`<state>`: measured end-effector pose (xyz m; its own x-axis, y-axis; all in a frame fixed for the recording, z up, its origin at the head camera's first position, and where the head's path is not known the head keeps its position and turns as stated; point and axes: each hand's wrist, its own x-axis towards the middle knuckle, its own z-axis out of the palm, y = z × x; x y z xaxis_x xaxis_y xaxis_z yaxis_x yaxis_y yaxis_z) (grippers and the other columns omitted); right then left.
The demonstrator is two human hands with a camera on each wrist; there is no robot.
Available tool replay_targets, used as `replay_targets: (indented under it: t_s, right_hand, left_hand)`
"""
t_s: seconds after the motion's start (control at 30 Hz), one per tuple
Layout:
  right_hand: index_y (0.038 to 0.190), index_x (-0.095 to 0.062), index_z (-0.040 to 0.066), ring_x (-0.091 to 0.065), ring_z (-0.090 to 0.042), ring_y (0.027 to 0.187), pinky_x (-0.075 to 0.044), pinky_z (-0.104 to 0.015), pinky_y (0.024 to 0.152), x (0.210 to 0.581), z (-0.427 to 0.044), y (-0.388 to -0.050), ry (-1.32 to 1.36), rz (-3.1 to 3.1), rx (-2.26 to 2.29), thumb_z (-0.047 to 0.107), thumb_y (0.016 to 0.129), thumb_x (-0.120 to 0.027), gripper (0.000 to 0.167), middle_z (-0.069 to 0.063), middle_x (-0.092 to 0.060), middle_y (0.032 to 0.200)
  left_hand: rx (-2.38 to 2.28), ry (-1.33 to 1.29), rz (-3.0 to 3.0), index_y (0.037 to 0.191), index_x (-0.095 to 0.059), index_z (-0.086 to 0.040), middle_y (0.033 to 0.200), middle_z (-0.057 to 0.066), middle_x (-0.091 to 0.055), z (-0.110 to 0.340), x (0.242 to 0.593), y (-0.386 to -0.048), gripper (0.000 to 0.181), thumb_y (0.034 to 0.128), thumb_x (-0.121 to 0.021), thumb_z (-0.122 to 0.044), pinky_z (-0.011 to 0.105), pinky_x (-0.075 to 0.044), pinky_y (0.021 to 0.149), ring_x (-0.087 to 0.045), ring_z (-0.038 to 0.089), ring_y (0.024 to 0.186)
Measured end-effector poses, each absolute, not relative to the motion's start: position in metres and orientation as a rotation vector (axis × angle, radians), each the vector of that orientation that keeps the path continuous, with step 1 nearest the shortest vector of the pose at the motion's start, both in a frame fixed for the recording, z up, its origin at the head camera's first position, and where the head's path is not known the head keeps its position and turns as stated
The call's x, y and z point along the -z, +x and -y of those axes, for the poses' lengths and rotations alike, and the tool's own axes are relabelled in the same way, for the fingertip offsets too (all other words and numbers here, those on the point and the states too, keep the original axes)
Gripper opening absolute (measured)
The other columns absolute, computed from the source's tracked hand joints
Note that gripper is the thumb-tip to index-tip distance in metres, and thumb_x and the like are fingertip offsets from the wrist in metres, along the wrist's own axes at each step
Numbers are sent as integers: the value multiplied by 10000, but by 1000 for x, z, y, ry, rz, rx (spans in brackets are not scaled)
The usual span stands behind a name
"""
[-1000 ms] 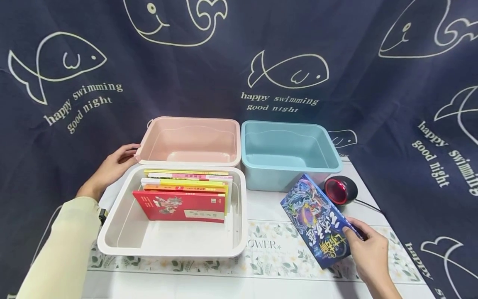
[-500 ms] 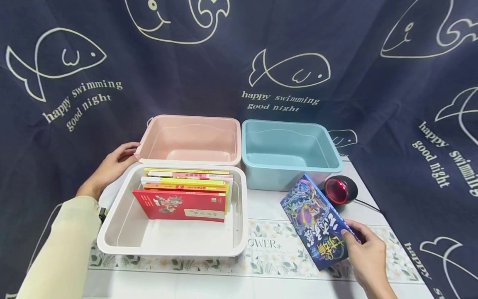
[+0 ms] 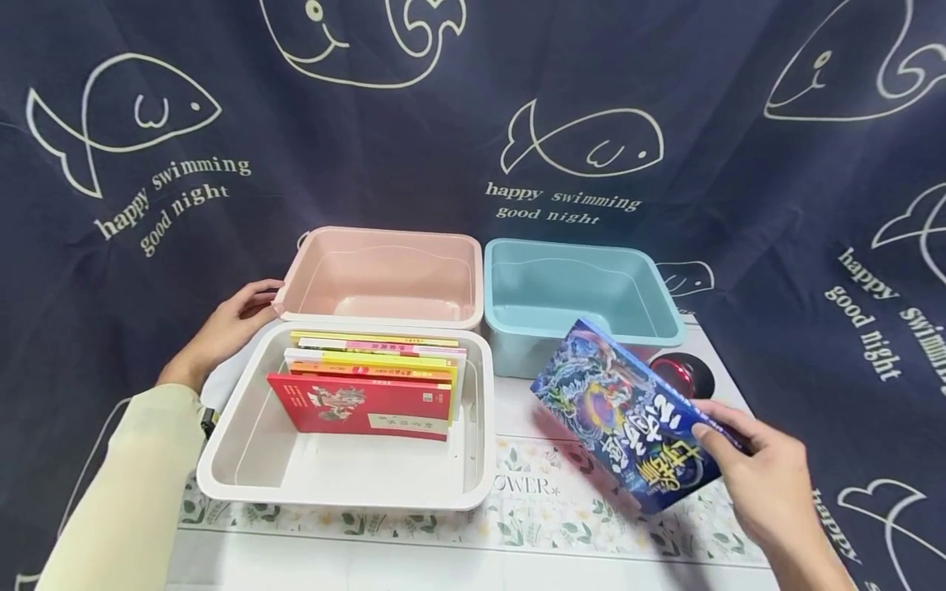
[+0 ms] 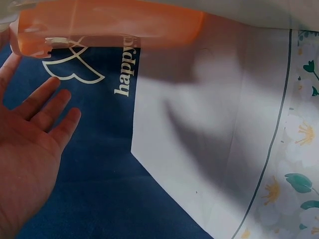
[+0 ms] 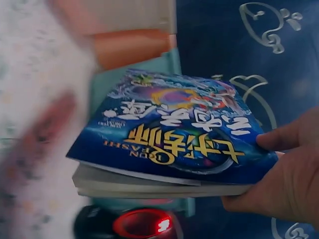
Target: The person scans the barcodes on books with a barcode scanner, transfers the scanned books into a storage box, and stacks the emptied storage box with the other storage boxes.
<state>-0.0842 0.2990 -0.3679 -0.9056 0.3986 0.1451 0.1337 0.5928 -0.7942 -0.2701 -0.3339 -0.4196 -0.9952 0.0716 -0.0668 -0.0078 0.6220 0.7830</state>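
The left hand (image 3: 235, 324), fingers loosely extended, touches the pink bin's (image 3: 392, 267) rim at 8 o'clock. At the white bin's (image 3: 347, 495) 3 o'clock, the blue book (image 3: 617, 414) tilts above the bench (image 3: 443, 562), long axis running from half-past-10 to half-past-4; the right hand (image 3: 769, 472) grips its right edge.
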Motion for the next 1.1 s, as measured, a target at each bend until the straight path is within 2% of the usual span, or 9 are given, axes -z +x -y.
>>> replay_targets:
  t_s: [0.33, 0.57, 0.8, 0.93, 1.1]
  right_hand:
    - [1248, -725, 28, -649, 73, 805, -521, -82, 697, 308, -290, -120, -135, 2549, -1227, 87, 967, -708, 288, 294, -680, 896]
    - [1284, -690, 53, -688, -17, 805, -574, -167, 694, 279, -271, -155, -35, 2598, -1342, 124, 994, -675, 299, 225, -702, 920]
    - [1311, -705, 112, -633, -21, 965, -510, -111, 788, 260, -251, -181, 19, 2660, -1287, 214, 1005, -672, 324, 230, -697, 982]
    - [1265, -732, 102, -660, -25, 923, -510, -121, 799, 254, -236, -198, 112, 2590, -1326, 172, 988, -691, 289, 235, -724, 929]
    - [1249, -746, 141, -665, -43, 938, -499, -163, 842, 250, -216, -217, 152, 2575, -1367, 186, 984, -702, 273, 160, -753, 971]
  left_hand:
    - [-1336, 61, -2735, 1631, -278, -193, 1610, 275, -383, 333, 422, -271, 665, 1068, -530, -440, 690, -317, 1167, -407, 484, 1453]
    - [-1334, 59, -2734, 1631, -283, -205, 1613, 275, -377, 333, 424, -273, 674, 1061, -537, -458, 690, -316, 1169, -404, 486, 1456]
    - [-1332, 54, -2735, 1626, -293, -213, 1611, 271, -385, 334, 421, -272, 698, 1044, -555, -495, 691, -316, 1169, -404, 484, 1458]
    - [-1331, 41, -2729, 1625, -290, -225, 1613, 259, -386, 334, 418, -271, 706, 1038, -554, -515, 681, -317, 1175, -405, 471, 1460]
    - [-1342, 61, -2725, 1631, -276, -213, 1613, 276, -377, 334, 420, -270, 704, 1047, -546, -498, 699, -316, 1163, -394, 491, 1459]
